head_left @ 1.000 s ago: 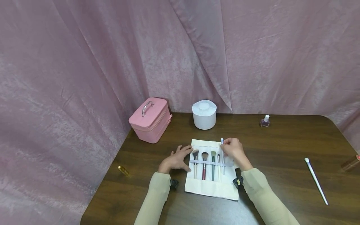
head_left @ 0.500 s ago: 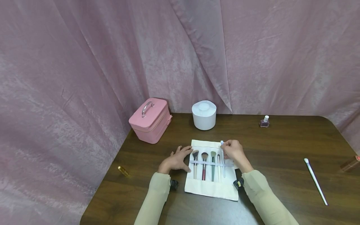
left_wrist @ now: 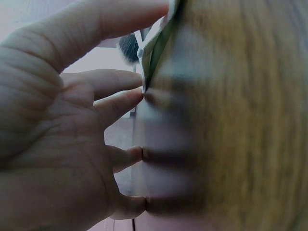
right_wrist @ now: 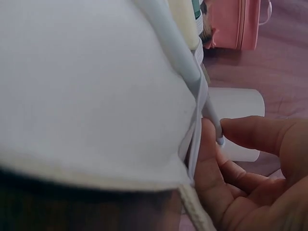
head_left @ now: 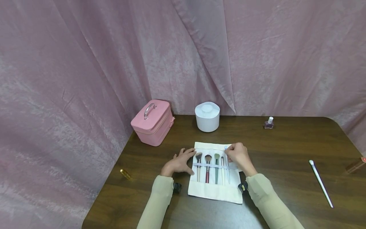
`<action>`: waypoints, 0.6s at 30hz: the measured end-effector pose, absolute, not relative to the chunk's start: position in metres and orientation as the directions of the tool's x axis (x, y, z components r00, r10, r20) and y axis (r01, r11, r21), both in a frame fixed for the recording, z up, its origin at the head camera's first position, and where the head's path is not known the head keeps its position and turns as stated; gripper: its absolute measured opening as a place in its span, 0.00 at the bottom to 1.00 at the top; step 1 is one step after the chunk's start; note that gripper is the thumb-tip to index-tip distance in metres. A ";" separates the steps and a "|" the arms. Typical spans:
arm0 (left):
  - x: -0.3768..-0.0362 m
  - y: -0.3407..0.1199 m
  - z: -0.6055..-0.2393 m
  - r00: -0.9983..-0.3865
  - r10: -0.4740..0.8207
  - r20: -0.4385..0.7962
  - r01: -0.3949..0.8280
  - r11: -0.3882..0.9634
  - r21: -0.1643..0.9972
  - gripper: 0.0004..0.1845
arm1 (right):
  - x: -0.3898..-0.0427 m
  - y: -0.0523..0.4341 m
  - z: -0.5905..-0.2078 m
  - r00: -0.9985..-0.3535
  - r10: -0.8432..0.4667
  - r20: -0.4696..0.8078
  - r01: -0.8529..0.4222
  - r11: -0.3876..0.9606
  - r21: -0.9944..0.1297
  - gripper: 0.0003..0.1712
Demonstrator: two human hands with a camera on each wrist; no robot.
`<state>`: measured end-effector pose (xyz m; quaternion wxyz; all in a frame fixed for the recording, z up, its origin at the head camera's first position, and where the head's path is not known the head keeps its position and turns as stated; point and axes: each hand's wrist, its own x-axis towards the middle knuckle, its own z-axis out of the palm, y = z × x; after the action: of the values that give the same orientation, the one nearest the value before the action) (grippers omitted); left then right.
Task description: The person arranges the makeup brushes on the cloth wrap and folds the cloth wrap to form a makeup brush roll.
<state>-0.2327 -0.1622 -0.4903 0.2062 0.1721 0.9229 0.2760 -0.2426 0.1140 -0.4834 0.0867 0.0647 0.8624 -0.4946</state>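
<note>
A cream cloth brush roll [head_left: 213, 190] lies flat on the dark wooden table [head_left: 286, 152], with several makeup brushes [head_left: 207, 167] tucked under its pale blue band. My right hand [head_left: 238, 156] pinches the top of a thin pale blue brush [head_left: 227, 171] at the roll's right end; in the right wrist view the brush [right_wrist: 185, 67] runs under the band [right_wrist: 196, 120] to my fingers [right_wrist: 255, 134]. My left hand [head_left: 180, 163] rests flat on the table with straight fingers [left_wrist: 110, 82] touching the roll's left edge [left_wrist: 156, 43].
A pink vanity case [head_left: 152, 122] and a white round container [head_left: 207, 116] stand at the back. A nail polish bottle [head_left: 269, 123] sits back right. A loose white brush [head_left: 321, 183] lies right, a gold tube [head_left: 125, 173] left, another item [head_left: 354, 165] at the right edge.
My right hand has slid the thin blue brush downward, deeper under the band; its tip now sits lower on the roll. The left hand has stayed in place.
</note>
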 end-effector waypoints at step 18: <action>-0.232 -0.162 -0.490 -0.855 0.430 -0.291 0.198 0.788 0.582 0.50 | -0.234 0.116 -0.476 -0.976 -0.019 -0.216 0.159 0.614 -0.773 0.18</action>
<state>-0.2325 -0.1622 -0.4896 0.2089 0.1703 0.9223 0.2772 -0.2336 0.1157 -0.4759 0.1017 0.0390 0.8925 -0.4377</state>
